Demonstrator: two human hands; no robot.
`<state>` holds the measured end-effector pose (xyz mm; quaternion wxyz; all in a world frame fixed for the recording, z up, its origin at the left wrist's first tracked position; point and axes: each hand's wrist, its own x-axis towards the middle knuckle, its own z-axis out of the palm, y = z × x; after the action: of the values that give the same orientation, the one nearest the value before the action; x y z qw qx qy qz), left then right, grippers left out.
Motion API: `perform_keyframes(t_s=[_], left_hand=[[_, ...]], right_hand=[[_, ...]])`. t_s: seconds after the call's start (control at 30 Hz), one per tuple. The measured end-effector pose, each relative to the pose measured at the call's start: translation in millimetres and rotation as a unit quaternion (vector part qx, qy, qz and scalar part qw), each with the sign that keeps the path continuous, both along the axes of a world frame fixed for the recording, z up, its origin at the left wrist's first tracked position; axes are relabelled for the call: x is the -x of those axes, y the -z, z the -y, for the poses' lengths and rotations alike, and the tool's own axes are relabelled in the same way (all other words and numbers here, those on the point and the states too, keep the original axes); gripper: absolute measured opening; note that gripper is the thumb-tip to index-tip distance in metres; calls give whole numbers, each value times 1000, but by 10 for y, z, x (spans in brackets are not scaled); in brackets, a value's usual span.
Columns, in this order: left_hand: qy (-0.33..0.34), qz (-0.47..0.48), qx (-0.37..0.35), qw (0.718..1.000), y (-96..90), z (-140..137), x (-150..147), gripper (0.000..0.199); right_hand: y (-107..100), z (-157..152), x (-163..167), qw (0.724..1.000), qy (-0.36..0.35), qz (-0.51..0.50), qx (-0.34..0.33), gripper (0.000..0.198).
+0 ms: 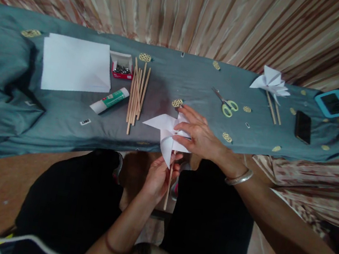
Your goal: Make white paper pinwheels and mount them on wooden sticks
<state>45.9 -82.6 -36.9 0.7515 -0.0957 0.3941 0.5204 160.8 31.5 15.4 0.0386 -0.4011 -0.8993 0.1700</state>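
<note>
1. White paper pinwheel: the right hand holds it near its centre, over the surface's near edge; the left hand grips the wooden stick below.
2. Apparently it is being fixed to the stick; the next move calls for steadiness.
3. Beyond lie scissors.

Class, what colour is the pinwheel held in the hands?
The pinwheel is white, seen best in the head view.

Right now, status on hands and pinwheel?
Left hand holding stick. Right hand touching paper pinwheel. Scissors off to the right, not in the way.
</note>
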Motion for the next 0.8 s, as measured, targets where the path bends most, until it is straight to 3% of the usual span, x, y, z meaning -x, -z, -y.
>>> perform_keyframes(t_s=[0.13, 0.27, 0.6, 0.8], left_hand=[[-19, 1, 19, 1000, 7, 3, 2, 29], [-35, 7, 23, 999, 25, 9, -4, 28], [-16, -32, 19, 999, 28, 17, 32, 23], [1, -56, 5, 998, 9, 43, 22, 26]], right_hand=[[-62, 160, -74, 1000, -21, 20, 5, 47], [-30, 275, -110, 998, -35, 43, -18, 55], [62, 269, -98, 995, -59, 30, -79, 53], [70, 250, -59, 993, -40, 33, -108, 33]])
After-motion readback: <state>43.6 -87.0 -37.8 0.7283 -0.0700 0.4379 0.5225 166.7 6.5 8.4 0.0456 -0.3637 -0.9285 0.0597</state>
